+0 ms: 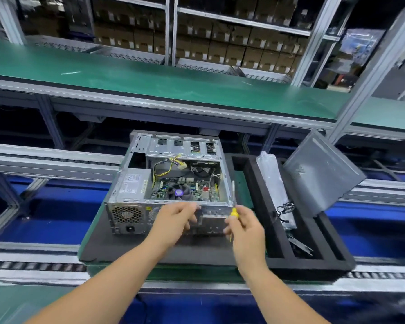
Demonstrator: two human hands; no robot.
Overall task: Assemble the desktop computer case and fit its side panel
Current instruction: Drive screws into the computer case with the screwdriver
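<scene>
Power supply (132,185): grey box in the near-left corner of the case, its fan grille facing the person.
Computer case (171,178): open-topped metal chassis lying on a black foam pallet (197,251) on the conveyor line; motherboard, round cooler fan (181,192) and yellow-black cable bundle visible inside.
Left hand (173,220): at the case's near rear wall, fingers curled against the metal edge; whether they pinch anything small cannot be told.
Right hand (244,226): just beside the case's near-right corner, fingers wrapped round a screwdriver.
Screwdriver (233,212): yellow handle, shaft pointing up along the case corner.
Plastic bag (275,188): clear, long, lying in a slot of the black foam tray (313,258) right of the case, black cable across it.
Side panel (323,171): grey sheet, tilted, leaning in the tray's far-right slot, apart from the case.
Shelf (150,78): green surface behind the line, with stacked cartons beyond.
</scene>
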